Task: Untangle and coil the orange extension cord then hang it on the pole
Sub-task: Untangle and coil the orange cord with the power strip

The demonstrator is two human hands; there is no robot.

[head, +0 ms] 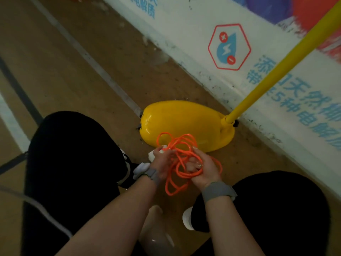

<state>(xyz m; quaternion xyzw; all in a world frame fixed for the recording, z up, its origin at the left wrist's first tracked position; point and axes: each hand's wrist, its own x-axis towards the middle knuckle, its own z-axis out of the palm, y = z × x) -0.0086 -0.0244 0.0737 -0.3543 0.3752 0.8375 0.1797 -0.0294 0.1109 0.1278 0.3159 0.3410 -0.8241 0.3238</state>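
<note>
Scene: A crouching person works an orange cord (181, 159) between both hands, above a wooden floor (77, 74) and just in front of the yellow base (177, 119) of a pole (276, 71) that rises to the upper right along a printed wall banner (230, 47).

Left hand: The left hand (163, 162) grips a strand near a white piece, probably the plug (162, 150), with fingers curled round it.

Right hand: The right hand (203, 168) is closed on a bundle of loops that pass across its palm.

Cord: Held off the floor in a loose tangle; loops spill upward over the base, hang down between the wrists and bulge past the right hand's outer side.

Step in hand: By the look of it, untangling, with coiling barely begun.

Doing it well: Probably best to keep the plug end fixed in the left hand, feed one strand free at a time, and lay even loops into the right hand without pulling crossings tight.

Pole: Well apart from the hands; nothing hangs on it yet.
</note>
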